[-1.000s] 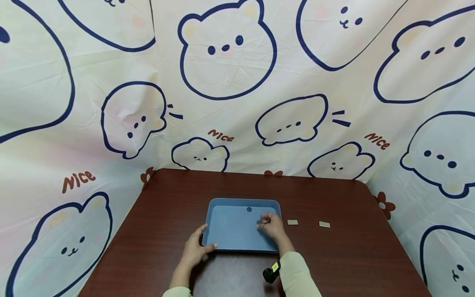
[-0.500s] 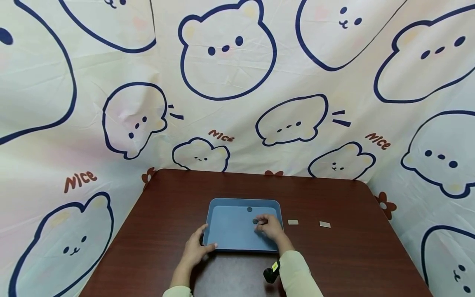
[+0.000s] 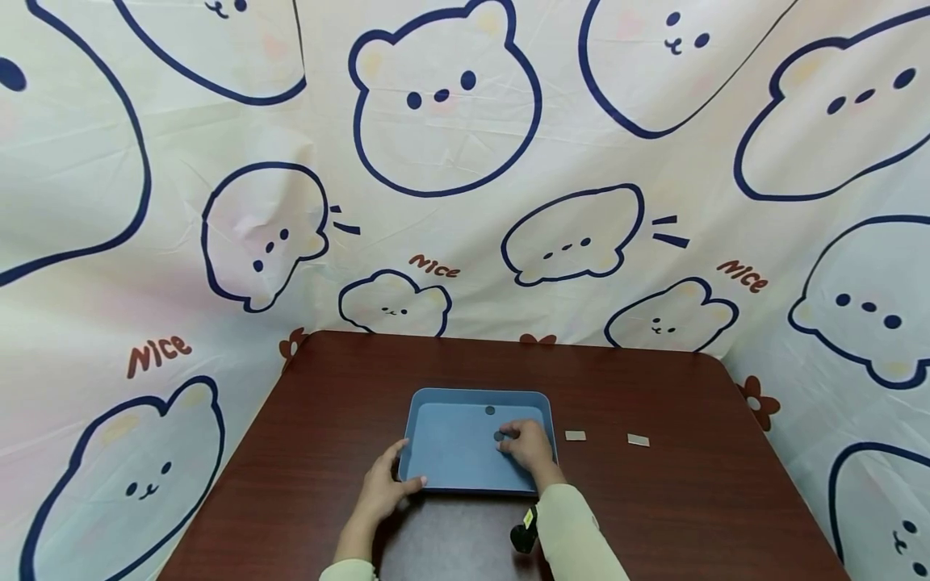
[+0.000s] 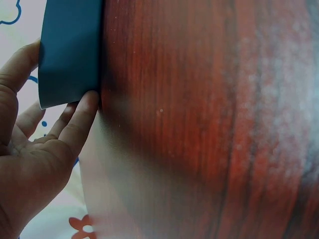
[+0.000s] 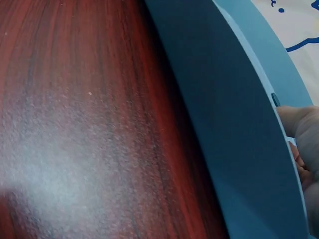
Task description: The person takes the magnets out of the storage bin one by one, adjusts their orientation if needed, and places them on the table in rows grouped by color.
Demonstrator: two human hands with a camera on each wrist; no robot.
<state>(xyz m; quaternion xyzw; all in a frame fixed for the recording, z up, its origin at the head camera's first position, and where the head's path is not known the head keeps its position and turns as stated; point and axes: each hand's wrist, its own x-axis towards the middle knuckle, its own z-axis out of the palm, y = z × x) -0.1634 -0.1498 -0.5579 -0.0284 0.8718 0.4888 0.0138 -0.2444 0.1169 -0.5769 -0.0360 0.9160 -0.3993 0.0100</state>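
**Dark disc at the right hand!**

Nearest, the left hand grips the blue tray at its near-left corner. Inside, right fingertips touch the dark disc; pinched or not, I can't tell. Probably light, stiff, slippery: take it by the rim. Beyond lies a second disc.

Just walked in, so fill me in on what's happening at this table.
A person is working with both hands at a blue tray on a brown table. The left hand holds the tray's near left corner. The right hand is over the tray, its fingertips at a dark disc; I can't tell whether they grip it. A second disc lies in the tray near its far side. Two small pale pieces lie apart on the table, right of the tray.
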